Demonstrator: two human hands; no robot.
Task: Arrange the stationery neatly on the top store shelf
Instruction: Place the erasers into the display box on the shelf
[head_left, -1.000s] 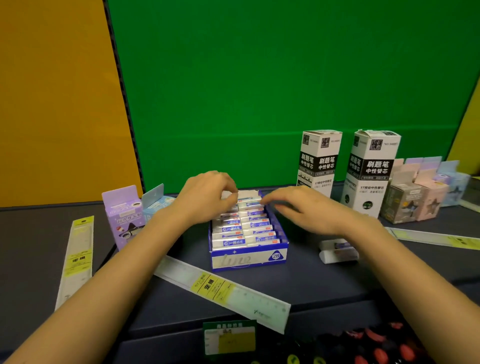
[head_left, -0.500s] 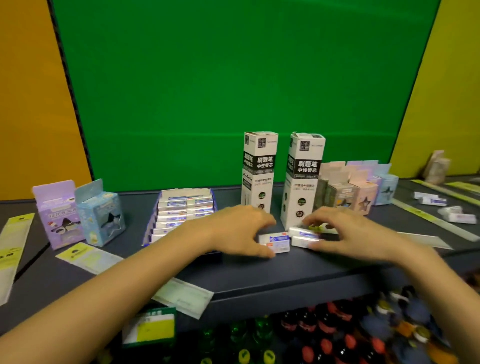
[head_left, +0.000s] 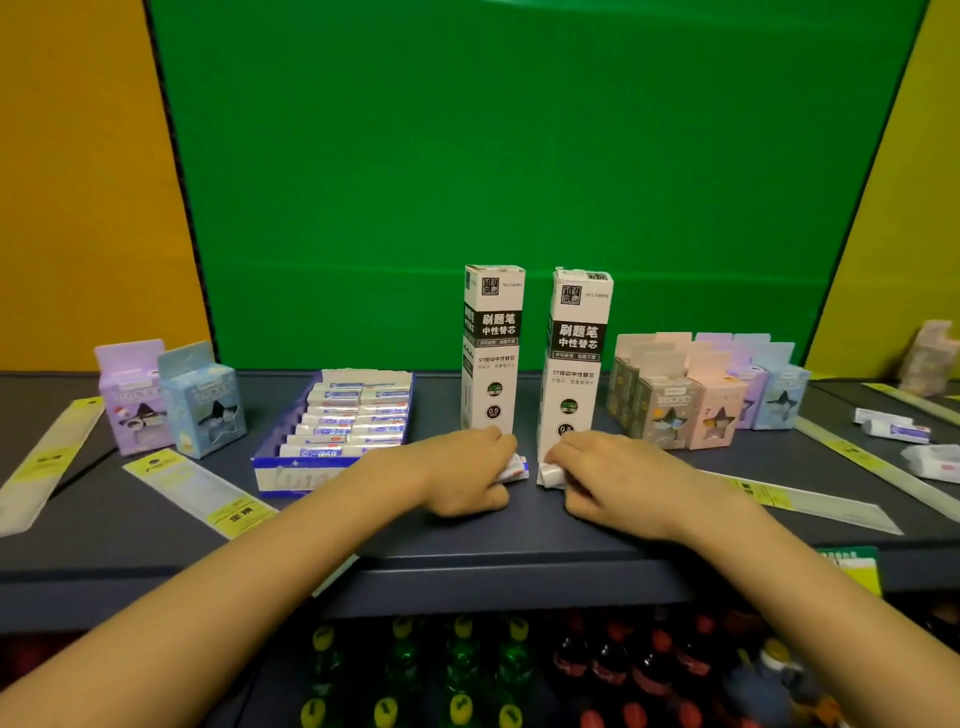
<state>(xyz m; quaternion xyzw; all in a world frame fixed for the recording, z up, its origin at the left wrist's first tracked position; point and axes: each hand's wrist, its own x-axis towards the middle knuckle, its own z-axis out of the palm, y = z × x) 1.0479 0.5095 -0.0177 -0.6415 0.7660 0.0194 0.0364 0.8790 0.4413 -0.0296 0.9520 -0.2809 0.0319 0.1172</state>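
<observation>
On the dark top shelf (head_left: 467, 535), my left hand (head_left: 462, 475) is closed over a small white eraser (head_left: 515, 469) with a red and blue wrapper. My right hand (head_left: 613, 478) grips a second white eraser (head_left: 549, 474) just beside it. Both hands sit in front of two tall white refill boxes (head_left: 492, 353) (head_left: 574, 364). To the left stands the blue display box (head_left: 332, 426) filled with rows of erasers. More loose erasers (head_left: 891, 426) lie at the far right.
Purple and blue star boxes (head_left: 171, 397) stand at the left, a cluster of pastel star boxes (head_left: 701, 395) at the right. Packaged rulers (head_left: 202, 491) (head_left: 810, 501) (head_left: 44, 467) lie flat on the shelf. Bottles (head_left: 467, 670) fill the shelf below.
Both hands left the blue eraser box and moved right to two loose erasers in front of the tall boxes, then closed on them. The view shifted right.
</observation>
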